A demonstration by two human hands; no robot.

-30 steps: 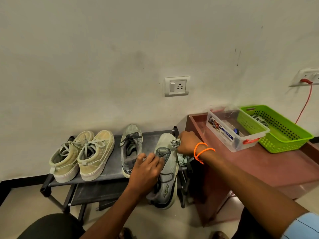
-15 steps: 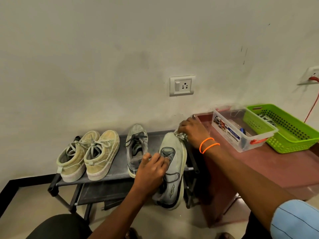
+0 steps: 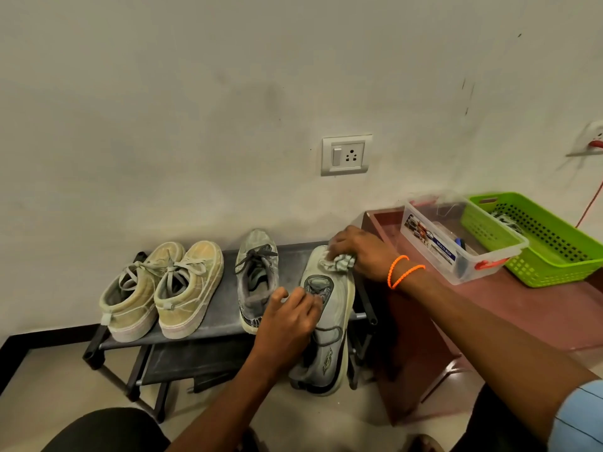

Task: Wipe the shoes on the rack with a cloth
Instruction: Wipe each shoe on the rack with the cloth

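Note:
A grey sneaker point(image 3: 339, 308) lies sole-up, its toe end on the dark shoe rack point(image 3: 222, 324) and its heel hanging off the front. My left hand point(image 3: 287, 324) grips its middle from the left side. My right hand point(image 3: 359, 252) holds a small crumpled cloth point(image 3: 339, 261) and presses it on the toe end of the sole. The matching grey sneaker point(image 3: 256, 282) stands upright just to the left. A pair of beige sneakers point(image 3: 163, 288) stands at the rack's left end.
A reddish-brown low table point(image 3: 522, 308) stands right of the rack, carrying a clear plastic box point(image 3: 456, 243) and a green basket point(image 3: 551, 249). A wall socket point(image 3: 346, 155) sits above the rack. A red cable point(image 3: 590, 203) hangs at the far right.
My right hand has slid the cloth along the toe end of the upturned sole, up and then back a little. My left hand keeps its grip on the shoe.

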